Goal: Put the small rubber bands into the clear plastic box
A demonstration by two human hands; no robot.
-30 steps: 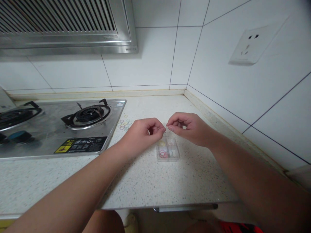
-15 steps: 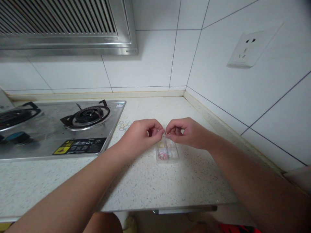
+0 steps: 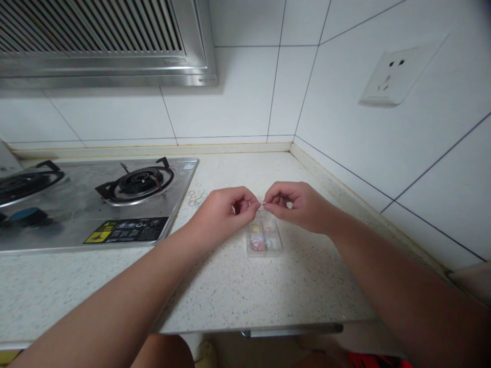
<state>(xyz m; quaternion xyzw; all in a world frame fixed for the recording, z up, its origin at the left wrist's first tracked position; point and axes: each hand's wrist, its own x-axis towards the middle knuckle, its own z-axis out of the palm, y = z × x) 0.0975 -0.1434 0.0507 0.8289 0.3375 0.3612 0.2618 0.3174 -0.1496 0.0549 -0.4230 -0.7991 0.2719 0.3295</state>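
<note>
Above a clear plastic divided box (image 3: 282, 249), my left hand (image 3: 233, 207) and my right hand (image 3: 293, 204) meet fingertip to fingertip, both closed in a pinch. A small pale rubber band (image 3: 263, 203) shows between the fingertips, held by both hands. Pink and red bands (image 3: 258, 246) lie in the box's near left compartment. In the compartment behind them is a yellow band (image 3: 254, 229). Partly hidden behind my left hand, several thin coloured bands (image 3: 196, 197) lie loose on the counter. My hands hide the far part of the box.
A gas hob (image 3: 76, 214) with black pan supports is set into the speckled counter (image 3: 307, 286) on the left. The range hood (image 3: 134, 71) hangs above it. A wall socket (image 3: 391, 76) sits on the tiled right wall.
My right hand has risen slightly and turned a little at the fingertips. The pale band looked like an open ring before and now appears as a thin line. My left hand stays almost still.
</note>
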